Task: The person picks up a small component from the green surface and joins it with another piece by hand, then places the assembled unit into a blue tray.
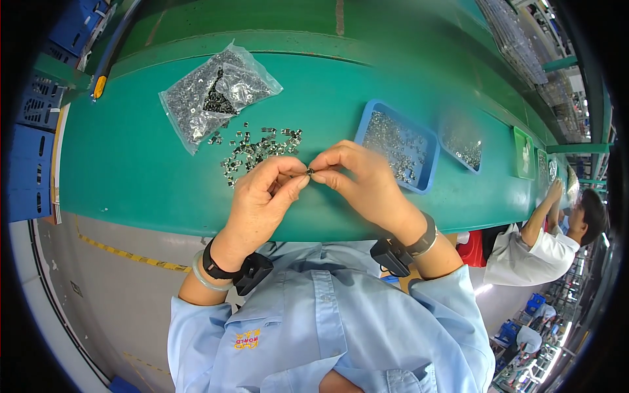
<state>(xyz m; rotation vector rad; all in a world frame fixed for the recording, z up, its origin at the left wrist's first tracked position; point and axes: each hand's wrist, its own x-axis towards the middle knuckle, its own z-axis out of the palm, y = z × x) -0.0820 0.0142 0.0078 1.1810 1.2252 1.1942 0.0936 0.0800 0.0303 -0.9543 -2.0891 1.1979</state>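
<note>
My left hand [263, 196] and my right hand [362, 180] meet over the green table, thumbs and index fingers pinched together. Between the fingertips is a small dark metal part [310, 171], mostly covered by the fingers, so its exact shape cannot be made out. Just beyond my left hand lies a loose pile of small black and silver metal parts [259, 147]. Behind that pile rests a clear plastic bag [219, 88] full of similar small parts. To the right of my right hand stands a blue tray [429, 160] holding many tiny silver pieces.
A second tray [475, 169] with small pieces stands right of the blue one, then a green tray [523, 154]. Blue crates [29, 173] stack beyond the table's left end. A co-worker in a white top [531, 259] sits at the table's far right.
</note>
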